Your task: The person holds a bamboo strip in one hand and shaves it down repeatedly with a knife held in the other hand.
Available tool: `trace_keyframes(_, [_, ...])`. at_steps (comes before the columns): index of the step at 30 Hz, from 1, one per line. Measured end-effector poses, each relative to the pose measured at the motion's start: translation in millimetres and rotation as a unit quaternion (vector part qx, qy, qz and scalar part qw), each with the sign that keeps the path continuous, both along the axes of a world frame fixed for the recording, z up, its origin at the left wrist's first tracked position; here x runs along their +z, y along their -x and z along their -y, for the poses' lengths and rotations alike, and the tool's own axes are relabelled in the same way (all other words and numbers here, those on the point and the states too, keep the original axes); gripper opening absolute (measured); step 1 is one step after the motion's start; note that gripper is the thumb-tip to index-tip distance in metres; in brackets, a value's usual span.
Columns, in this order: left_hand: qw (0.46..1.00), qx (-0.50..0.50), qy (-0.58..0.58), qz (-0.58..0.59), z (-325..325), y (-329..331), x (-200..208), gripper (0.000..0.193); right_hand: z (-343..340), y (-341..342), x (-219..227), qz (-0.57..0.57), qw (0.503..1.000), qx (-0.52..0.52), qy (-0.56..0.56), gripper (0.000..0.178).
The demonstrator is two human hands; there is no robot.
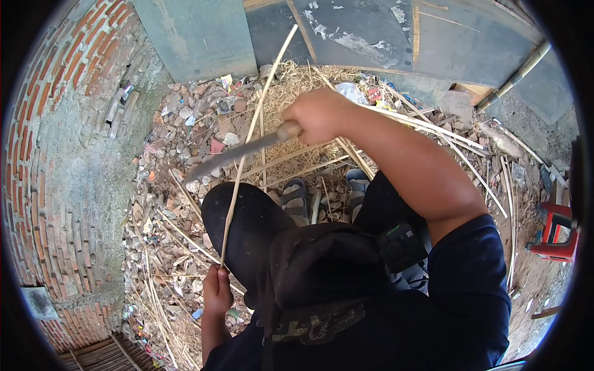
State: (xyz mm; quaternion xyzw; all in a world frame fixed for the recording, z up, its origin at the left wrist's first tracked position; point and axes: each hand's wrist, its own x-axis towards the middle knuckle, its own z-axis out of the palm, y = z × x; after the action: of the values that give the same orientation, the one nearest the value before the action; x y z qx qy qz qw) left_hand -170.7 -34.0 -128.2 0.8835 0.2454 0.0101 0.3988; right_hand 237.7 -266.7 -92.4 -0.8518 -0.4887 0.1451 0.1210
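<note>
My left hand [216, 290] is closed round the lower end of a long, pale bamboo strip [234, 198]. The strip slants up and away past my bent left knee, its far end rising towards the grey panels. My right hand [318, 116] grips the wooden handle of a machete [216, 163], its arm reaching across from the right. The long dark blade points left and crosses the strip about midway; whether the edge touches it I cannot tell. My sandalled feet [295, 199] show beyond my knees.
Thin shavings [297, 86] lie heaped beyond my feet, among stones and litter. More bamboo strips [433, 127] are scattered to the right and left. A brick wall [68, 185] stands at left, grey panels [198, 37] at the back, a red plastic stool [552, 232] at right.
</note>
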Motion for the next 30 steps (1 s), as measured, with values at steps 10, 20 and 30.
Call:
trace_keyframes(10, [1.0, -0.012, 0.024, 0.001, -9, -5, -2, 0.041, 5, -10, -6, 0.019, 0.998, -0.028, -0.053, 0.021])
trace_keyframes(20, [1.0, -0.018, 0.009, 0.0, -13, 1, -9, 0.046, 33, -44, -22, 0.003, 0.985, -0.151, -0.077, 0.012])
trace_keyframes(30, [1.0, -0.007, 0.002, 0.008, -23, 24, -27, 0.044, 37, -63, -29, -0.069, 0.97, -0.215, -0.093, 0.024])
